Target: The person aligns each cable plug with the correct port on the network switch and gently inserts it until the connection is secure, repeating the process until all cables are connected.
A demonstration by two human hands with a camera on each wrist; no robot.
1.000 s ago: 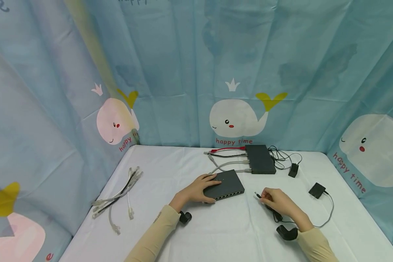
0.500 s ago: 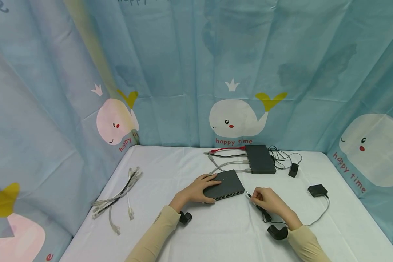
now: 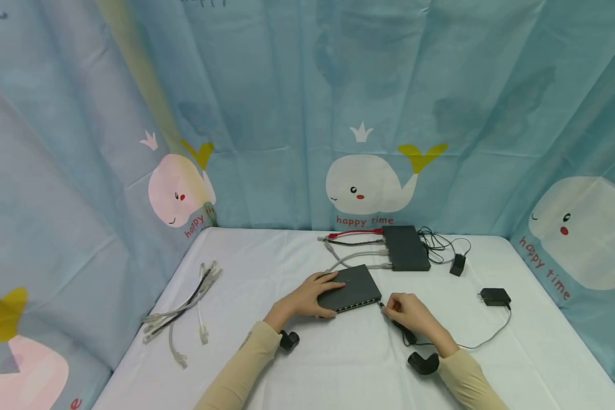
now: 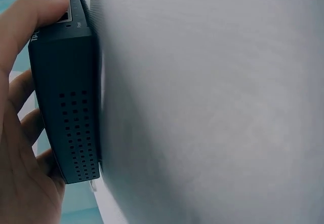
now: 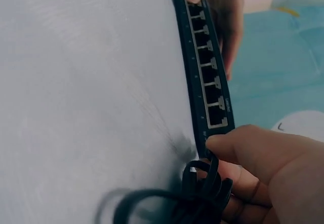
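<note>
A black network switch (image 3: 357,285) lies on the white tablecloth, its row of ports facing the near side. My left hand (image 3: 307,296) grips its left part: the thumb (image 4: 48,11) presses on the port face and the fingers spread over the top. At the right end of that face, my right hand (image 3: 411,313) pinches the plug of a black power cord, with the tip right at the switch's corner; the thumb covers the socket area. A bundled loop of the cord (image 5: 202,198) hangs below the right fingers. The cord runs to a black power adapter (image 3: 495,296) at the right.
Behind stands a second black switch (image 3: 407,249) with red, black and grey network cables plugged in on its left. Its coiled cord and adapter (image 3: 458,265) lie to its right. Several loose network cables (image 3: 189,304) are piled at the left. A blue curtain (image 3: 266,142) borders the table.
My right hand has moved left with the plug, up to the switch's right corner. The adapter has turned and shifted slightly as its cord moved. My left hand stays on the switch.
</note>
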